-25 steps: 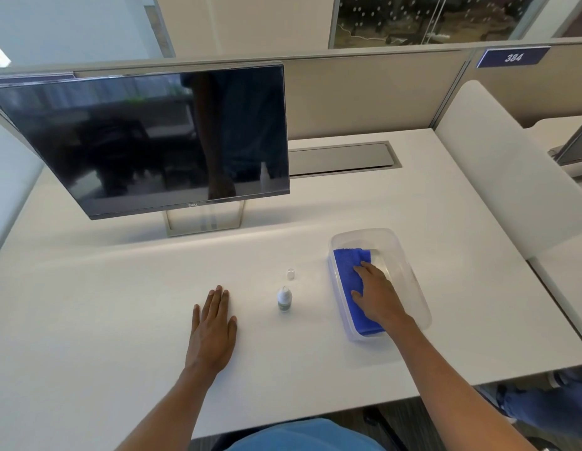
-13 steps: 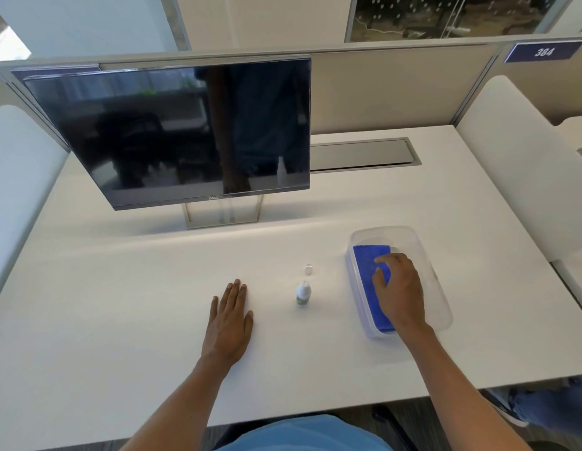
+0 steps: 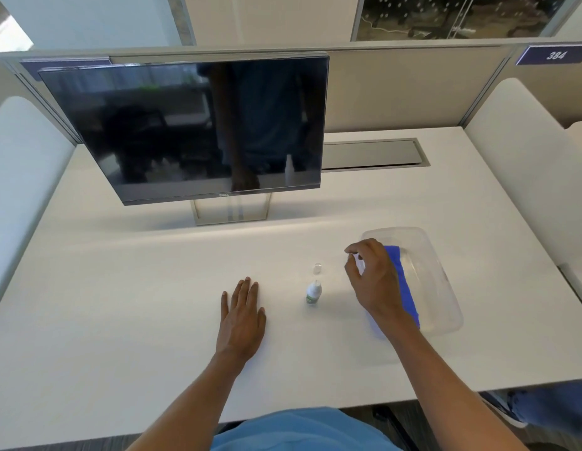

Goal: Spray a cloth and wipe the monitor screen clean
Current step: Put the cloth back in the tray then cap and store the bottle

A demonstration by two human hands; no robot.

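A dark, switched-off monitor [image 3: 192,131] stands on its stand at the back left of the white desk [image 3: 120,304]. A small white spray bottle [image 3: 313,292] with a green label stands upright mid-desk, with its clear cap [image 3: 317,267] just behind it. A folded blue cloth [image 3: 405,288] lies in a clear plastic tray [image 3: 441,275] on the right. My right hand [image 3: 372,278] hovers over the tray's left edge with curled fingers that hold nothing, and it partly covers the cloth. My left hand [image 3: 242,315] rests flat on the desk, left of the bottle.
A grey cable hatch [image 3: 371,154] is set into the desk behind the tray. Beige partitions [image 3: 397,89] close off the back, and white dividers [image 3: 524,151] stand on both sides. Another person's leg and shoe [image 3: 543,408] show at the lower right.
My right hand has lifted off the blue cloth and moved left toward the bottle and cap. My left hand has stayed flat. The view has shifted.
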